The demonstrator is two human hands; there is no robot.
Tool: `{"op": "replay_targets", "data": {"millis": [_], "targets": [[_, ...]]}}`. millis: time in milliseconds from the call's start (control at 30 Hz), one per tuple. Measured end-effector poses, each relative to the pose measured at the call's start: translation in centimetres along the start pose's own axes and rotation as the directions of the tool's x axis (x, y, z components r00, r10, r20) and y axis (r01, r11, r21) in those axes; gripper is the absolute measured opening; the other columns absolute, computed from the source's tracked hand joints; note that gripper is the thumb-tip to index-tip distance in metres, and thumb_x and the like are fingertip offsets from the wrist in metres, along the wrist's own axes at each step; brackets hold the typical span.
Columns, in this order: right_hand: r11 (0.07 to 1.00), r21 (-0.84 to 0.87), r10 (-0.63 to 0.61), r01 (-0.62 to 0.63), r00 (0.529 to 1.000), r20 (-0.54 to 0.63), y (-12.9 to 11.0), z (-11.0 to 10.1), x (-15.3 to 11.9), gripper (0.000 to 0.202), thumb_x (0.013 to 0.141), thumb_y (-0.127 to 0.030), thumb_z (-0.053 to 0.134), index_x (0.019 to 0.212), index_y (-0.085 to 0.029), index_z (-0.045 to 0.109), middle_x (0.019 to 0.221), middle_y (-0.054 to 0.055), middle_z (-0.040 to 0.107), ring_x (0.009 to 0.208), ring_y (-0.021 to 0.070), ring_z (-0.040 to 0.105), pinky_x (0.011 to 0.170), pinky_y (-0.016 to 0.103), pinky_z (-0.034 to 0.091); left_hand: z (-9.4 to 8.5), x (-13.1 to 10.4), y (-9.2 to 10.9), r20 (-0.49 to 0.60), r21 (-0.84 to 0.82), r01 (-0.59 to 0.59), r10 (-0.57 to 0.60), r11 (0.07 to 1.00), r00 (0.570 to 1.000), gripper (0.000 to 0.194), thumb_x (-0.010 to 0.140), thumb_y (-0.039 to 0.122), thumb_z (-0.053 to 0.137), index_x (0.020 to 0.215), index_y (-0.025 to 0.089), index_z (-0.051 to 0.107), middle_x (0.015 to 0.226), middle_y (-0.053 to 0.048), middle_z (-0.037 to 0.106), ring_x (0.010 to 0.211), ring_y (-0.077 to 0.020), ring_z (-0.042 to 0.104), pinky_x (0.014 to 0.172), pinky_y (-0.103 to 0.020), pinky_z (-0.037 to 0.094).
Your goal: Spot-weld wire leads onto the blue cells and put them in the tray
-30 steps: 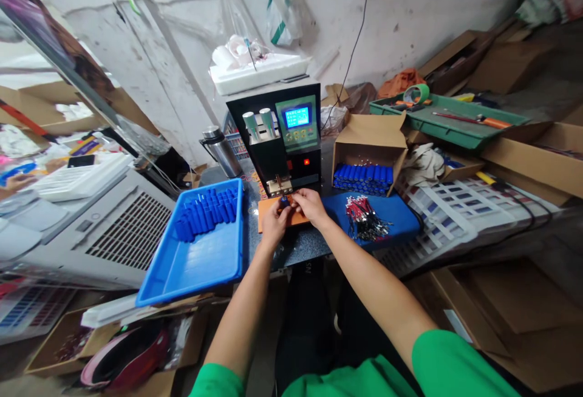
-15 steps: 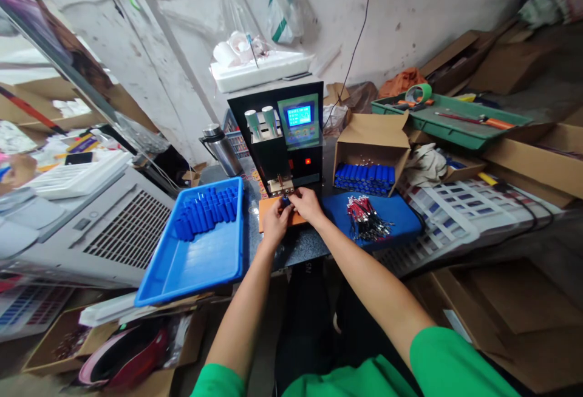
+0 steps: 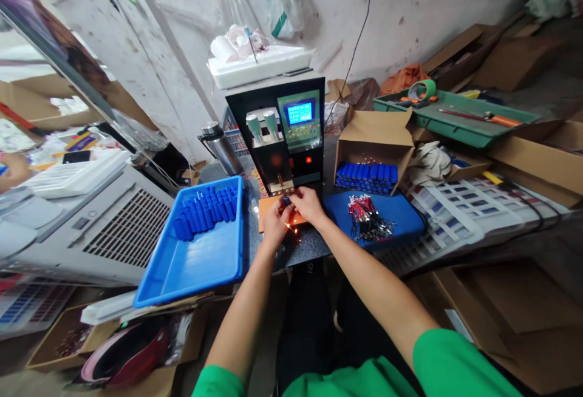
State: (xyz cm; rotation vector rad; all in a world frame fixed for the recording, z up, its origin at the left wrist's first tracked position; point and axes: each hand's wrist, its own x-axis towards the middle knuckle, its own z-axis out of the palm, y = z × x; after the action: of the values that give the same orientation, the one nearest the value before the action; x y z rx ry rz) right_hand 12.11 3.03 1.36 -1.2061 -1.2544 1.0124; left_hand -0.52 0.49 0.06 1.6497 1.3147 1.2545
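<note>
Over a flat orange block on the dark speckled tabletop, the left hand grasps a small blue cylinder near a black box-shaped machine's copper-coloured prongs and bright sparks, the right hand beside it, its hold unclear.

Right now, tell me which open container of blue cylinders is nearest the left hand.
The blue rectangular plastic tray, just left of the left hand; the brown cardboard box, also holding blue cylinders, stands farther away, right of the black box-shaped machine.
</note>
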Motion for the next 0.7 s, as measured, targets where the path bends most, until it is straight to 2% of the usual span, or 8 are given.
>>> {"op": "replay_targets", "data": {"millis": [133, 333, 467, 567, 633, 700], "targets": [[1.000, 0.018, -0.013, 0.013, 1.000, 0.008, 0.2, -0.1, 0.0, 0.017, 0.077, -0.036, 0.063, 0.070, -0.020, 0.061, 0.066, 0.001, 0.064, 0.064, 0.0169, 0.061, 0.055, 0.024, 0.046, 0.0, 0.1, -0.1, 0.027, 0.021, -0.023, 0.023, 1.000, 0.999, 0.035, 0.085, 0.034, 0.062, 0.116, 0.017, 0.067, 0.101, -0.007, 0.074, 0.084, -0.0202, 0.068, 0.078, -0.031, 0.053], [1.000, -0.001, 0.009, -0.009, 0.999, 0.032, -0.6, -0.6, -1.3, 0.017, 0.077, -0.037, 0.067, 0.079, -0.020, 0.067, 0.071, 0.002, 0.069, 0.066, 0.0170, 0.063, 0.060, 0.025, 0.047, -0.2, 0.0, 0.4, 0.007, 0.110, -0.049, 0.049, 0.993, 0.999, 0.029, 0.084, 0.032, 0.062, 0.107, 0.017, 0.069, 0.090, -0.006, 0.073, 0.077, -0.0184, 0.065, 0.072, -0.029, 0.050], [0.983, -0.177, -0.056, 0.056, 0.998, 0.006, -2.1, -1.0, -2.8, 0.019, 0.082, -0.034, 0.064, 0.075, -0.017, 0.071, 0.073, 0.005, 0.072, 0.069, 0.0172, 0.065, 0.064, 0.024, 0.044, -0.1, -0.2, 0.3, -0.026, 0.212, -0.059, 0.066, 0.976, 0.997, 0.026, 0.082, 0.034, 0.062, 0.100, 0.017, 0.069, 0.076, -0.003, 0.067, 0.066, -0.0152, 0.059, 0.063, -0.025, 0.046], [0.927, -0.366, -0.077, 0.080, 0.997, 0.023, -3.4, -1.2, -3.5, 0.028, 0.086, -0.036, 0.062, 0.069, -0.016, 0.072, 0.068, 0.006, 0.071, 0.066, 0.0170, 0.064, 0.061, 0.023, 0.040, -0.2, -0.3, 0.1, -0.037, 0.304, -0.112, 0.129, 0.946, 0.991, 0.021, 0.081, 0.033, 0.060, 0.092, 0.017, 0.068, 0.073, -0.002, 0.063, 0.066, -0.0159, 0.058, 0.062, -0.026, 0.046], [0.893, -0.438, -0.092, 0.101, 0.995, 0.042, -4.0, -1.2, -3.6, 0.030, 0.087, -0.033, 0.061, 0.066, -0.015, 0.071, 0.065, 0.006, 0.070, 0.064, 0.0159, 0.063, 0.060, 0.022, 0.039, -0.2, -0.3, 0.0, -0.037, 0.355, -0.172, 0.198, 0.919, 0.980, 0.022, 0.081, 0.034, 0.059, 0.094, 0.017, 0.067, 0.078, -0.004, 0.064, 0.068, -0.0168, 0.059, 0.064, -0.027, 0.047], [0.897, -0.432, -0.087, 0.098, 0.995, 0.043, -4.0, -1.5, -3.4, 0.030, 0.088, -0.030, 0.060, 0.065, -0.015, 0.071, 0.062, 0.005, 0.069, 0.062, 0.0148, 0.062, 0.058, 0.022, 0.038, -0.3, 0.0, -0.1, -0.042, 0.391, -0.231, 0.268, 0.891, 0.963, 0.029, 0.081, 0.037, 0.060, 0.102, 0.018, 0.067, 0.096, -0.007, 0.067, 0.074, -0.0176, 0.061, 0.066, -0.029, 0.048]]}}
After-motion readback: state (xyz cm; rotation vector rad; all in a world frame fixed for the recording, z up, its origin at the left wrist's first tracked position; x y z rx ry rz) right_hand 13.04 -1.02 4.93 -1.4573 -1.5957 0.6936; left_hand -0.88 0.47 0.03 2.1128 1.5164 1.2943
